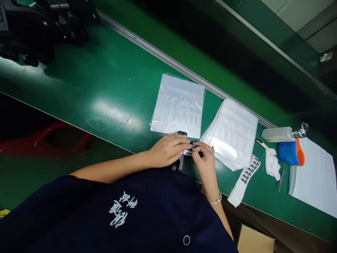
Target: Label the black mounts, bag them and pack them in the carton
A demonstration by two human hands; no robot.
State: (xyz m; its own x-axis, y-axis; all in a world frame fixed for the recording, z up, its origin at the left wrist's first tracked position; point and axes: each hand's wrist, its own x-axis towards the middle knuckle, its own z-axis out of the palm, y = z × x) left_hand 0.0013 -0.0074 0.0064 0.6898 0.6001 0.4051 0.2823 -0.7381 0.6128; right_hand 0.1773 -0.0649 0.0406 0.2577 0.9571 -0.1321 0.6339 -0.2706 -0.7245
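My left hand (pixel 170 150) lies palm down with its fingers stretched to the right, over a black and grey device (pixel 177 165) near the table's front edge. Parts of the device show above and below that hand; the rest is covered. My right hand (pixel 205 160), a bangle on its wrist, pinches the end of a small dark piece (pixel 193 146) with thumb and forefinger. A pale label-like strip (pixel 187 153) shows between the hands. Just beyond them lies a stack of clear plastic bags (pixel 179 105).
More plastic bags (pixel 234 130) lie to the right, beside a strip of printed labels (pixel 247 177). Further right are a clear bottle (pixel 277 134), a blue cup (pixel 287 153), a white cloth (pixel 272 165) and white sheets (pixel 316 175). Black equipment (pixel 44 28) stands far left.
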